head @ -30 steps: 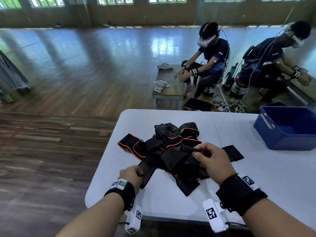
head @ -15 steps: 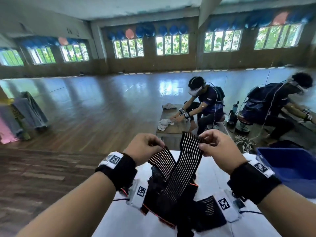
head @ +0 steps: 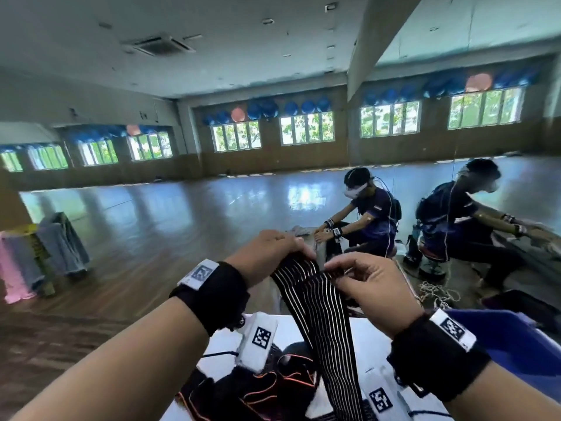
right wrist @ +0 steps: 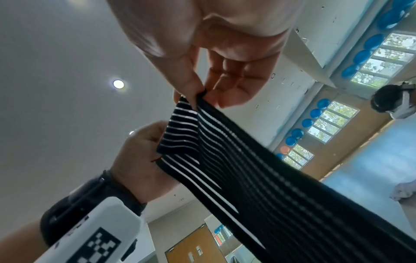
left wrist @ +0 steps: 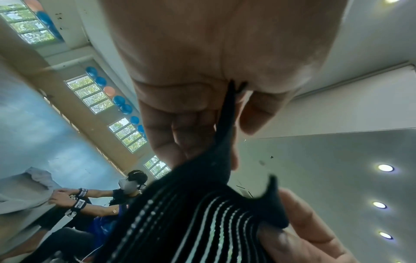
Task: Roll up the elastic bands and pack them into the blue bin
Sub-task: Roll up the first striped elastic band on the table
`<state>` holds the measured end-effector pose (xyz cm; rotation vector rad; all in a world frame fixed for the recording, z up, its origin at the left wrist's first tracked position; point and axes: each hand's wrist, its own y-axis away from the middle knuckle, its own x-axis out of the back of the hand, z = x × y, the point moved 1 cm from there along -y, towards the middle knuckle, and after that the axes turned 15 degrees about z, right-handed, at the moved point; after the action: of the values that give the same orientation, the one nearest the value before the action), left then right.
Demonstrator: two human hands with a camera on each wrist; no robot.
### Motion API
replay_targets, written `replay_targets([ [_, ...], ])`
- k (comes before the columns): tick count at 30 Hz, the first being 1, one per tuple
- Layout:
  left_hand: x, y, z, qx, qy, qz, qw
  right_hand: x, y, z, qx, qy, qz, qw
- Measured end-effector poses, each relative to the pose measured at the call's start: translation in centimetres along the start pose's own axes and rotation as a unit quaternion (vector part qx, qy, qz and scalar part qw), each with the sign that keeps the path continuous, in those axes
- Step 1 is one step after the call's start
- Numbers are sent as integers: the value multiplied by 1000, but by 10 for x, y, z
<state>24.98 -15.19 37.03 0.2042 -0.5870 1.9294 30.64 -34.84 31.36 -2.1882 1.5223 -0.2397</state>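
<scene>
While both hands pinch its top edge up at chest height, the striped band (head: 321, 314) hangs straight down, long axis near vertical, tail in the pile of bands (head: 258, 390) on the surface (head: 224, 344). Left hand (head: 267, 256) and right hand (head: 367, 284) sit side by side, equally near. Blue bin (head: 516, 344) waits right; rolling probably starts from this top end.

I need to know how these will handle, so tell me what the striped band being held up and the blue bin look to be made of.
Striped band: seemingly a knitted stretch fabric, black with thin white lines, matte; it hangs limp and folds over at the fingers.
Blue bin: probably moulded plastic, smooth with a slight sheen; only one corner shows.
</scene>
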Motion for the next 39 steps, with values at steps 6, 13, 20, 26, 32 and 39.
replay_targets([
  [6,-43,14,3,4,12,2,1000,44,2,9,1,43,54,998],
  [13,-80,14,9,36,34,-5,999,69,10,15,9,64,32,997],
  [20,-103,5,0,120,98,-48,987,72,14,17,20,114,36,993],
  [26,-111,-5,-19,85,191,-106,972,69,13,21,82,219,90,968],
  [32,-105,-12,-34,59,211,-94,971,61,8,34,36,199,207,957],
  [39,-104,-20,-53,-2,181,-102,978,47,5,41,40,193,247,949],
])
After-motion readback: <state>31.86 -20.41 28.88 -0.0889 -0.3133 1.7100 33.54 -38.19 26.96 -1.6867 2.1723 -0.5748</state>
